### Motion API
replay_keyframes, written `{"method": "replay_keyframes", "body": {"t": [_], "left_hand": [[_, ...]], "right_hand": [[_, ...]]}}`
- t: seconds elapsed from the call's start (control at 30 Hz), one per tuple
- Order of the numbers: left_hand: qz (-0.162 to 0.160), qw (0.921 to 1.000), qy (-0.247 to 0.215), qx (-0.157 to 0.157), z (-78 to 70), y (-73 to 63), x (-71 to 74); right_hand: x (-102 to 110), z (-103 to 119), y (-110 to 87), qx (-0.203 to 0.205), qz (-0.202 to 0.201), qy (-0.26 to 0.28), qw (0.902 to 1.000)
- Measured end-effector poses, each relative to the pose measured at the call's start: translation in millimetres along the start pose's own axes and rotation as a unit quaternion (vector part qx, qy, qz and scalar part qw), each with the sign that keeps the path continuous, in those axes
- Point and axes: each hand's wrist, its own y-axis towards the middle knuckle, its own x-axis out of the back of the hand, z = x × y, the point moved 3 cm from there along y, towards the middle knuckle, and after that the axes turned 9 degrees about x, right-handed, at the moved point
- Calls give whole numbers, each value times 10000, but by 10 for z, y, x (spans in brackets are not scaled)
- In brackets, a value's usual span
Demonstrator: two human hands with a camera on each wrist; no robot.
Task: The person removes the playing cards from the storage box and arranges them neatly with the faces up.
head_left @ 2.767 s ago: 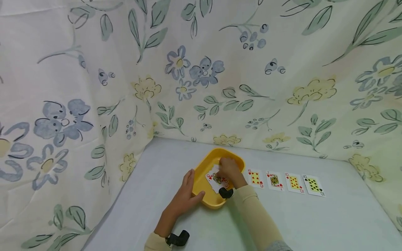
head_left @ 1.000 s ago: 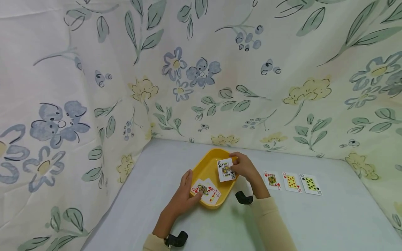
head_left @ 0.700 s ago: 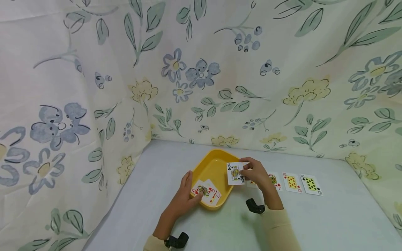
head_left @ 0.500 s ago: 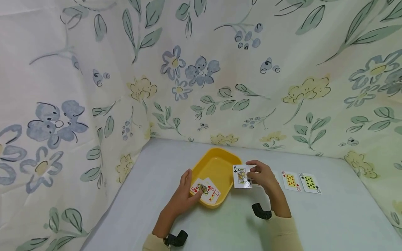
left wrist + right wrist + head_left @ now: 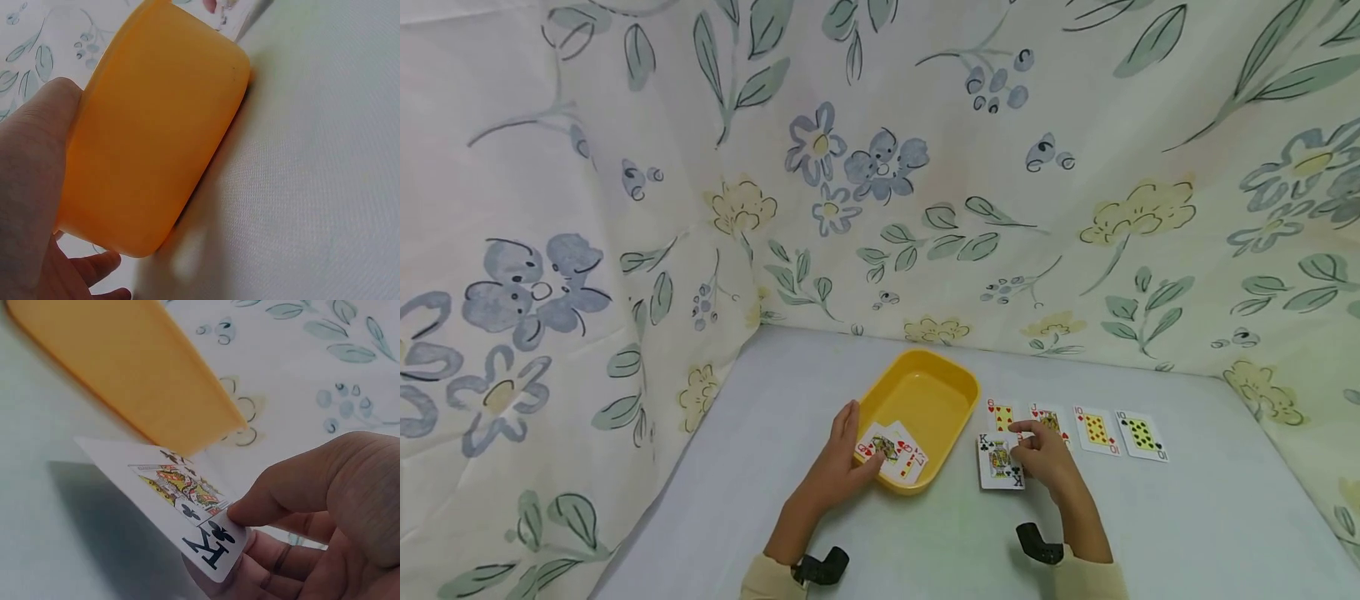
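A yellow tray (image 5: 925,392) stands on the grey table with a few face-up cards (image 5: 891,450) in its near end. My left hand (image 5: 850,450) holds the tray's near-left wall (image 5: 156,144), fingers outside, thumb over the rim by the cards. My right hand (image 5: 1026,446) pinches a king of clubs (image 5: 1000,462) by its right edge, thumb on top (image 5: 250,509), fingers under it. The king (image 5: 187,500) is tilted just above the table, right of the tray and in front of a nine of hearts (image 5: 1002,414).
A row of face-up cards lies right of the tray: the nine of hearts, a jack of hearts (image 5: 1051,419), a ten of diamonds (image 5: 1096,429) and a ten of clubs (image 5: 1141,436). Floral cloth walls (image 5: 880,208) close in the back, left and right sides.
My right hand lifted the king of clubs out of the tray, carried it right and toward me, and lowered it near the table. The left hand stayed on the tray.
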Motion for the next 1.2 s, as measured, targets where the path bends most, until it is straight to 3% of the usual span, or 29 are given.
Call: {"method": "replay_keyframes", "body": {"t": [0.27, 0.53, 1.2], "left_hand": [[-6, 10000, 26, 34, 13, -3, -2], [-9, 10000, 31, 13, 11, 2, -6], [1, 10000, 36, 67, 32, 12, -20]], "right_hand": [[36, -14, -96, 1, 27, -1071, 9942], [9, -75, -120, -119, 85, -1737, 9847], [-27, -95, -136, -149, -296, -2320, 9721]]}}
